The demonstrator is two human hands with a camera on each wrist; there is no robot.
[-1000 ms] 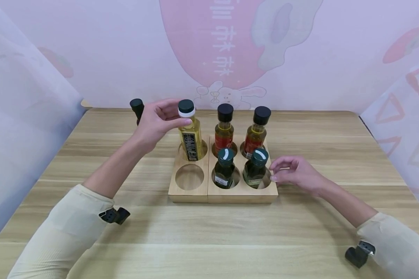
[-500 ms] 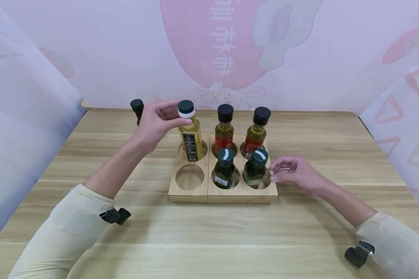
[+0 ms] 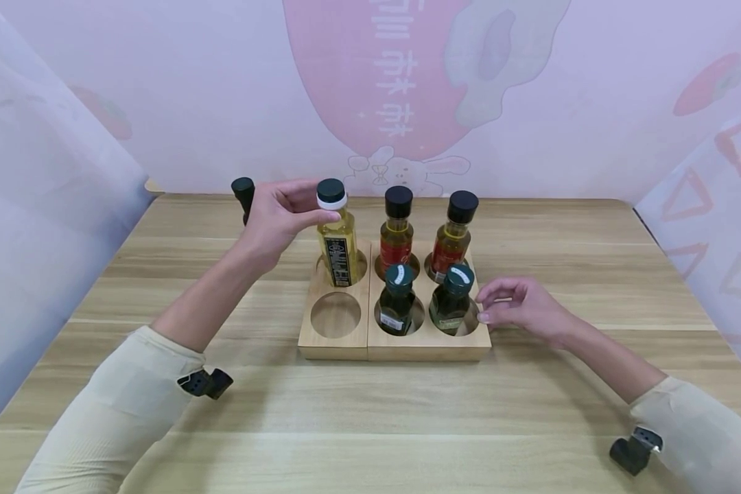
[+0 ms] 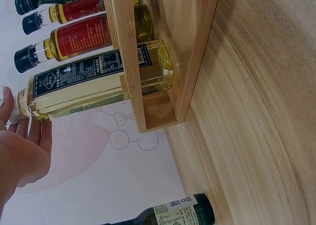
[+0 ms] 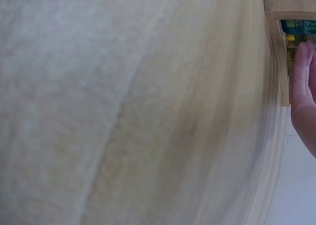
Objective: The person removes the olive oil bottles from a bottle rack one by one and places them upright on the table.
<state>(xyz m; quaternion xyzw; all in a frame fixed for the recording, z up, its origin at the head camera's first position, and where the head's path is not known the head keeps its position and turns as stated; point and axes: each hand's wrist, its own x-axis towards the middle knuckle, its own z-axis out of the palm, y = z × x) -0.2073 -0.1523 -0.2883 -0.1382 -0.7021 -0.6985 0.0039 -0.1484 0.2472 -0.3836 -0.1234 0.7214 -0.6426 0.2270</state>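
Left hand (image 3: 274,223): thumb and fingers pinch the yellow oil bottle (image 3: 339,250) at its neck, just below the dark cap. I have this bottle in the far-left hole of the wooden rack (image 3: 429,353), leaning slightly; the left-wrist view shows its lower end inside the frame. Cannot tell whether its base bears on the rack floor.

Right hand (image 3: 521,310): gripping nothing, fingers loosely bent, tips at the rack's right end beside the near-right green-capped bottle (image 3: 449,305). Contact with the wood cannot be made out.

Other contents: two red-labelled bottles (image 3: 396,243) with black caps fill the remaining far holes; a second dark bottle (image 3: 397,303) sits in the near-middle hole. One more dark green bottle (image 4: 175,212) stands on the worktop (image 3: 370,425), outside the rack, mostly hidden behind my left hand in the head view. Pale printed backdrop (image 3: 222,89) behind.
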